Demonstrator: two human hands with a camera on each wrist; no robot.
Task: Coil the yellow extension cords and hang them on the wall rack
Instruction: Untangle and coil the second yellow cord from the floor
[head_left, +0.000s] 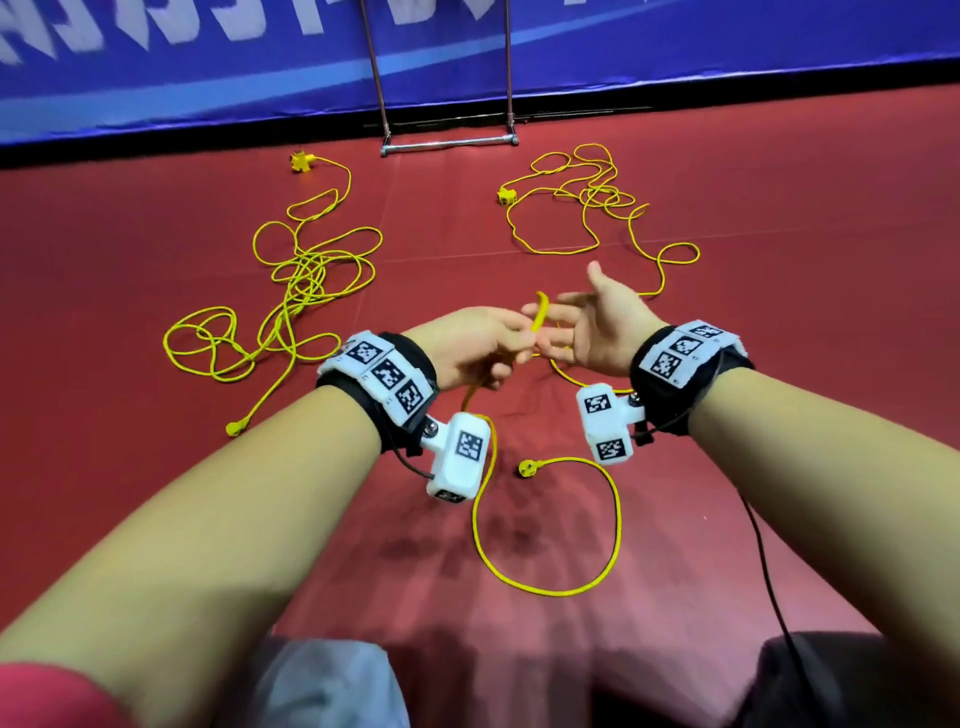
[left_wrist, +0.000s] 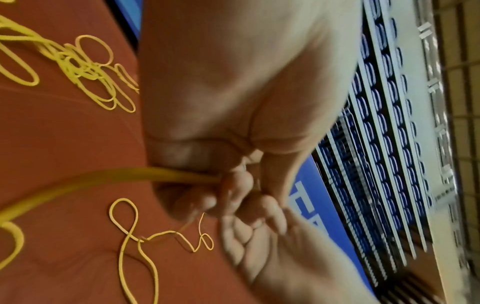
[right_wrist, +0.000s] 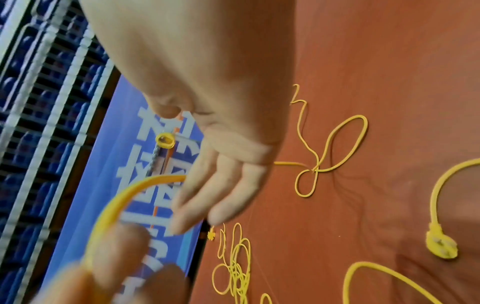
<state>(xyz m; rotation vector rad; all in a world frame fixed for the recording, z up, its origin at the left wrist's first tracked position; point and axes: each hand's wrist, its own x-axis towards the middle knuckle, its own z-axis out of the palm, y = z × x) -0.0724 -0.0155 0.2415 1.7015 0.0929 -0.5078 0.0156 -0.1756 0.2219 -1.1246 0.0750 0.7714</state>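
The left hand (head_left: 470, 345) pinches a yellow extension cord (head_left: 540, 312) between thumb and curled fingers; a short arc of the cord rises above the grip. The left wrist view shows the same cord (left_wrist: 130, 174) entering the closed fingers (left_wrist: 233, 185) from the floor side. The right hand (head_left: 597, 327) is spread wide, palm facing the left hand, fingers straight and apart. Its fingertips (right_wrist: 187, 216) are at the raised arc of the cord (right_wrist: 124, 195); whether they touch it cannot be told.

From the left hand the held cord drops to the red floor (head_left: 779, 260), runs in one open loop near the person, and ends at a yellow plug (head_left: 527, 468) lying flat on the floor between the two forearms.

A second cord lies in a loose tangle (head_left: 306, 280) on the left part of the floor, with a plug (head_left: 235, 427) at its near end and a yellow socket block (head_left: 300, 162) at the far end near the blue banner (head_left: 208, 78). A further tangle (head_left: 582, 202) lies on the right part of the floor, with a socket block (head_left: 505, 196) beside it. A metal rack frame (head_left: 449, 143) stands at the far edge of the floor, against the banner, between the two tangles.
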